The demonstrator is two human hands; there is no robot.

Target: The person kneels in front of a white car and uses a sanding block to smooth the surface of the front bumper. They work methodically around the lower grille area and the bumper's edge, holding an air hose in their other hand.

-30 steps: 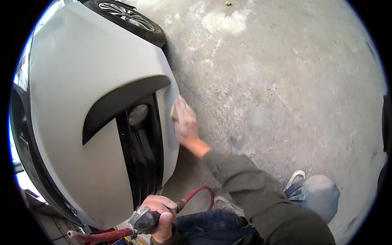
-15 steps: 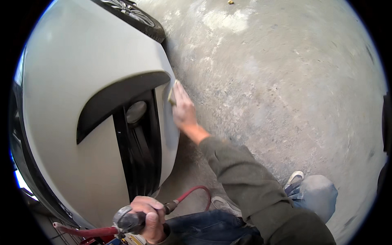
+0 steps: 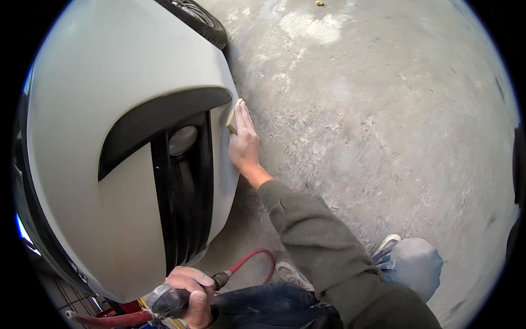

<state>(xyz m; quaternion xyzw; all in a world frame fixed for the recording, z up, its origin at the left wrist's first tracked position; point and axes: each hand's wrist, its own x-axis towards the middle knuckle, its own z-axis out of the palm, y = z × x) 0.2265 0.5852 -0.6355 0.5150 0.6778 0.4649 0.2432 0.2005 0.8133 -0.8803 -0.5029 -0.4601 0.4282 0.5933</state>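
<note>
My right hand (image 3: pixel 244 143) presses a thin yellowish sanding pad (image 3: pixel 233 118) flat against the outer lower edge of a pale car bumper (image 3: pixel 131 66). Its fingers are stretched along the pad, and dust whitens them. Near the bumper's lower end, my left hand (image 3: pixel 192 289) is wrapped round a dusty dark air tool (image 3: pixel 171 299). A red hose (image 3: pixel 257 253) loops away from the tool's right end, while a thicker red tube (image 3: pixel 109 319) sticks out on its left. Beside the right hand, the bumper has a black curved recess (image 3: pixel 159 118) with a round fog lamp (image 3: pixel 182 141).
A wheel (image 3: pixel 200 21) of the car shows at the top. Grey, stained concrete floor (image 3: pixel 372 137) spreads to the right, with a small yellowish lump (image 3: pixel 319 3) far off. My bent knee (image 3: pixel 413 260) and shoes are below. A dark wire rack (image 3: pixel 68 296) stands at lower left.
My right hand and the sanding pad have shifted slightly up along the bumper's edge. The whole view has moved a little; the left hand still holds the air tool.
</note>
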